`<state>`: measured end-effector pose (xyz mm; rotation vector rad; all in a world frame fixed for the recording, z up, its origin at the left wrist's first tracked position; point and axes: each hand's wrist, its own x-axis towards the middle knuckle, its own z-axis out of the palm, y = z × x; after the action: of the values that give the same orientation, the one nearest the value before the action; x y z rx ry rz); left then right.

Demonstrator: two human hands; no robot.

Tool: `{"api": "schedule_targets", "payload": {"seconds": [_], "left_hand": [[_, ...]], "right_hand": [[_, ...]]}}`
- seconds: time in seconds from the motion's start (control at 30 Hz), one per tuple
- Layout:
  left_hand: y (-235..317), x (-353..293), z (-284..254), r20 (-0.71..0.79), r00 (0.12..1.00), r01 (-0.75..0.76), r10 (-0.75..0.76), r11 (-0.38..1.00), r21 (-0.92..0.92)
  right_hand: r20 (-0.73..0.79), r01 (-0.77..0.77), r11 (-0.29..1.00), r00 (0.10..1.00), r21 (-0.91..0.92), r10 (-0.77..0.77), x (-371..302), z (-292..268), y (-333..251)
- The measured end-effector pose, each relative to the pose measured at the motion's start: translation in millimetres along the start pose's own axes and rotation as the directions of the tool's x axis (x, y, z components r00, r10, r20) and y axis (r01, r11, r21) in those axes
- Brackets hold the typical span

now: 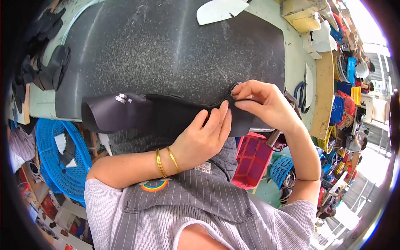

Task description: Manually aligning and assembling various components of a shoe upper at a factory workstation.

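Observation:
A long dark piece of smooth, leather-like material (160, 114) lies along the near edge of the black work mat (158, 62), its lower part hanging over toward my lap. It has a curved upper edge and a small pale mark near its left end. My left hand (204, 133) holds the piece right of its middle, fingers bent and tips near the curved edge. Just to the right, my right hand (266, 102) pinches that edge between thumb and fingers. Whatever small thing may be between the right fingertips is hidden.
A white flat shape (221, 10) lies at the mat's far edge. Blue-handled scissors (299, 93) are to the right, black shoe-like pieces (56, 68) to the left. Below the table stand a blue basket (43, 146) and a red crate (252, 160).

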<state>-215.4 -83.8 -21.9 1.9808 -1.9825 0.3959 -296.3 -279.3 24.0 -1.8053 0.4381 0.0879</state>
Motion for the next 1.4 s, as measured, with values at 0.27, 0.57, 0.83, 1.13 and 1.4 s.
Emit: {"api": "schedule_targets", "payload": {"seconds": [0.27,0.57,0.83,1.13,1.4], "left_hand": [[3.3,0.7,0.1,0.042,0.999,0.007,-0.009,0.999,0.042],[4.6,0.5,-0.6,0.099,0.995,-0.034,0.027,0.998,0.06],[5.8,1.2,3.5,0.106,0.994,-0.037,0.029,0.997,0.07],[3.1,6.0,-0.4,0.115,0.991,0.077,-0.067,0.993,-0.091],[-2.3,9.7,0.0,0.146,0.986,0.104,-0.076,0.975,-0.198]], "right_hand": [[-0.072,-0.149,0.784,0.989,-0.603,0.132,29.3,4.1,-20.6],[-0.114,-0.298,0.85,0.954,-0.434,0.276,24.6,4.8,-28.1],[-0.023,-0.263,0.851,0.959,-0.455,0.284,30.0,2.5,-31.6],[-0.122,0.073,0.731,0.97,-0.679,-0.21,8.1,6.9,8.2],[-0.266,0.012,0.846,0.947,-0.533,-0.181,3.0,11.9,17.3]]}}
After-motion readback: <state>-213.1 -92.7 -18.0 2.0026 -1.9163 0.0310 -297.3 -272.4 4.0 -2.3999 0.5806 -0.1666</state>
